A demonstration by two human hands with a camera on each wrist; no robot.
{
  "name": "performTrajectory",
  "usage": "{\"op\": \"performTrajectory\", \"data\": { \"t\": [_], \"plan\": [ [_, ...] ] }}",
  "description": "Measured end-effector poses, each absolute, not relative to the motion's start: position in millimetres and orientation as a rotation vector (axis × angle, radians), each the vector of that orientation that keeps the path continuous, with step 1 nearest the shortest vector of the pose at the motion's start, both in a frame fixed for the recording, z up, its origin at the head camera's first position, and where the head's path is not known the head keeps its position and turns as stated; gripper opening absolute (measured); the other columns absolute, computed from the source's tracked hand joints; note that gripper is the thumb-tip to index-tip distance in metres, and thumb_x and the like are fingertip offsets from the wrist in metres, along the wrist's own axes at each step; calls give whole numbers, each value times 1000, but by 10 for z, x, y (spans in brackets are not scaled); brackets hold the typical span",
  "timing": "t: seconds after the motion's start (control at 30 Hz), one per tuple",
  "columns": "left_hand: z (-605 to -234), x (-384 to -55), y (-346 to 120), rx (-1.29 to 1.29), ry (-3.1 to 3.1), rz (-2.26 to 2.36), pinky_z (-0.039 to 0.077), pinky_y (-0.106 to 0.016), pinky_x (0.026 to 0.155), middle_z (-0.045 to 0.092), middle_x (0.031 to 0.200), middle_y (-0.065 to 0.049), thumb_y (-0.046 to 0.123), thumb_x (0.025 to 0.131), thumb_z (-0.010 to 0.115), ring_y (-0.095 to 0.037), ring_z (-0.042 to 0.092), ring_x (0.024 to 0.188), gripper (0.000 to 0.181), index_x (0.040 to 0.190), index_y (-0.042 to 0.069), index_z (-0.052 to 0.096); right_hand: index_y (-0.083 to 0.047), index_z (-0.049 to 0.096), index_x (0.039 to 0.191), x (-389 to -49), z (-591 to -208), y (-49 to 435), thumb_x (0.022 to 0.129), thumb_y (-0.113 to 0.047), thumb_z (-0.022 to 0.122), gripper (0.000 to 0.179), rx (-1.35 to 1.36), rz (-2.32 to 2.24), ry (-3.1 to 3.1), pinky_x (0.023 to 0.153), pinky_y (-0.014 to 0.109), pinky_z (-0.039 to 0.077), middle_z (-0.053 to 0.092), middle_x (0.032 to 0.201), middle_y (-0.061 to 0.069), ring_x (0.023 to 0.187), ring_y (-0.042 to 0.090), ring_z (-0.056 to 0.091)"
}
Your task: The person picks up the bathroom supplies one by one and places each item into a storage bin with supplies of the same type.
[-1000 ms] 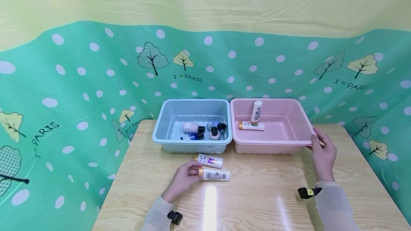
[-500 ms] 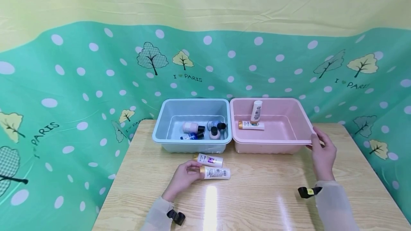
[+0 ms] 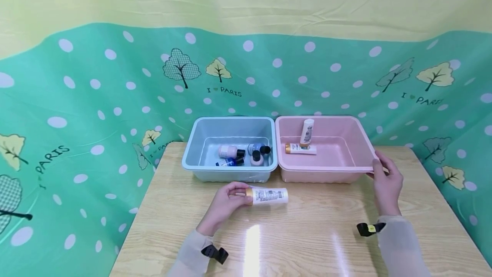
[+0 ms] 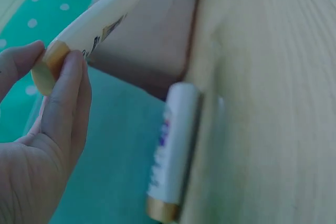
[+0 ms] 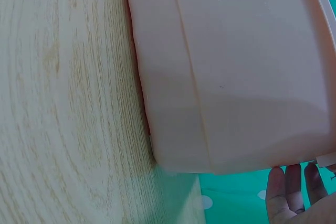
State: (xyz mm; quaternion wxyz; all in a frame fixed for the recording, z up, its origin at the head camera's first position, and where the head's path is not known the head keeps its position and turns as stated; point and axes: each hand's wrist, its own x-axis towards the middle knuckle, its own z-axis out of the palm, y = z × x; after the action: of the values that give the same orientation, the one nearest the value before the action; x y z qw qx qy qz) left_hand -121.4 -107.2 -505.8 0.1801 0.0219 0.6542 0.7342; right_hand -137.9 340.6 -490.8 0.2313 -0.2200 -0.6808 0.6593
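Observation:
My left hand (image 3: 228,202) pinches the gold cap of a white bottle (image 3: 270,195) between thumb and fingers. In the left wrist view, that bottle is raised off the table and tilted. A second white bottle (image 4: 173,140), gold-capped with a purple print, lies on the table under it; in the head view the held one mostly hides it. My right hand (image 3: 386,183) grips the front right corner of the pink bin (image 3: 323,176), and its fingertips (image 5: 276,179) show at the bin's edge in the right wrist view.
Inside the pink bin are two white gold-capped bottles (image 3: 301,149), one leaning on the back wall. A light blue bin (image 3: 230,176) stands to its left, holding several small black-capped bottles (image 3: 228,151). Patterned green cloth (image 3: 326,76) hangs behind the wooden table (image 3: 307,234).
My left hand has lifted the nearer white bottle by its cap and moved it a little right and away from me, over the other bottle. The right hand stays at the bin corner.

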Motion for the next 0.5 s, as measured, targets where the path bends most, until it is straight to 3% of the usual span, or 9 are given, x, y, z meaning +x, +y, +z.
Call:
{"op": "performTrajectory", "data": {
  "t": [0.2,0.5],
  "plan": [
    [-4749,-1275,-911,139,1731,2169,57,-41,89,60,117,-23,-2,83,78,-31,67,100,51,127,-11,56,-14,59,141,-1379,-4901,3385,103,-22,57,38,-598,1806,-1873,78,13,53,56,124,2,98,12,59],
    [-4348,-1628,-550,192,1724,2237,57,-40,88,61,117,-22,-2,83,78,-31,67,99,46,125,-5,61,-11,62,138,-1394,-4901,3372,102,-19,59,36,-602,1819,-1821,74,11,54,58,119,2,93,10,61]
  ]
}}
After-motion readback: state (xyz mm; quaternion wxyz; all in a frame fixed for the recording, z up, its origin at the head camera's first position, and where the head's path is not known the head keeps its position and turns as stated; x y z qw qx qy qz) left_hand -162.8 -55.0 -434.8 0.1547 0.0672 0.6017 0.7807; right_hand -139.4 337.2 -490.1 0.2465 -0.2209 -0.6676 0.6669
